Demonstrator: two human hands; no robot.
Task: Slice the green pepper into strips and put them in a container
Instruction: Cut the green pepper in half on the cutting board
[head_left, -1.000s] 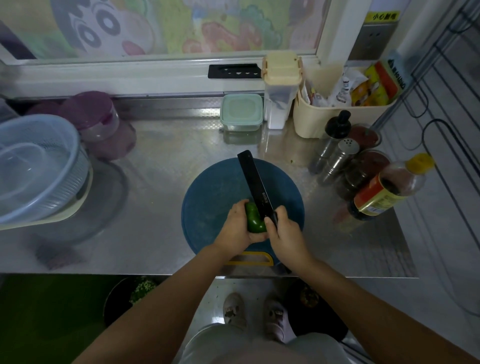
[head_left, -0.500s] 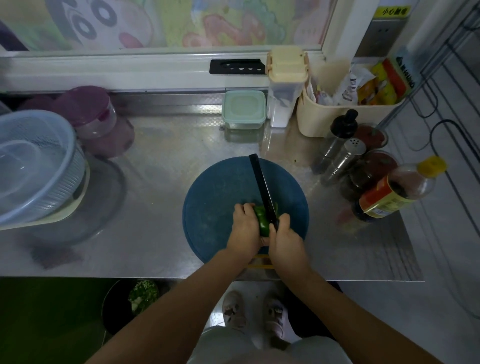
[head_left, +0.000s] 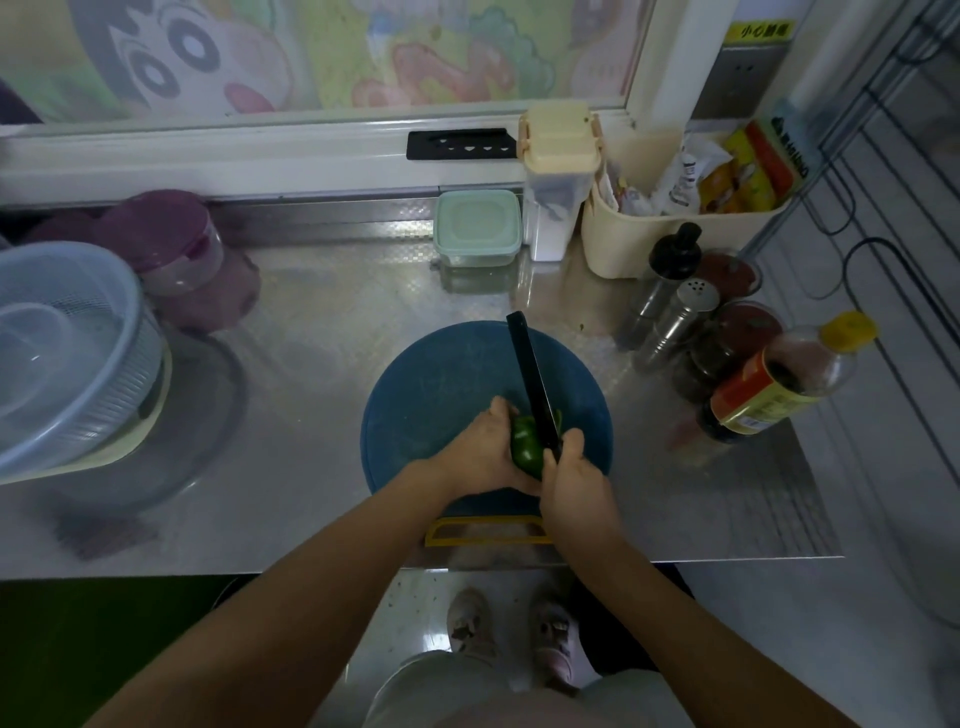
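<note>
Head view: early in the slicing, by the look of it. On the board (head_left: 431, 395), near its front edge, the pepper (head_left: 523, 453), mostly whole, with only a sliver of green right of the blade. Yet to do, judging from this: nearly all the cuts, then putting the strips away. Gripped from the left by the left hand (head_left: 485, 452), fingers curled over the top. Cut along its right side by the knife (head_left: 532, 384), handle clenched in the right hand (head_left: 574, 480), just beside the pepper.
</note>
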